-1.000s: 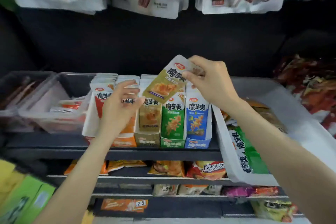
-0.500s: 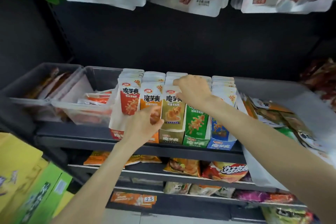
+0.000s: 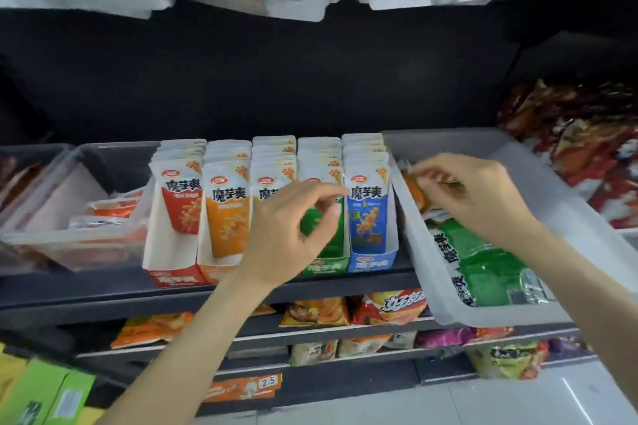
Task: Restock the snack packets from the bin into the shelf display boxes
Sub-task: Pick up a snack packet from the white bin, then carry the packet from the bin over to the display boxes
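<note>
Two hands work: your right hand (image 3: 473, 197) pinches an orange packet (image 3: 416, 191) in the bin (image 3: 483, 312) at three o'clock; left hand (image 3: 293, 231) loosely curled, empty. Packets seem light, floppy, slippery—grip edges.

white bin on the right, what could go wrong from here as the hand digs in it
1. The white bin overhangs the shelf edge; pressing down could tip it.
2. The right hand reaches for an orange packet among mixed flavours; it could land in the wrong box.
3. The left hand, in front of the green box, may knock packets.
</note>
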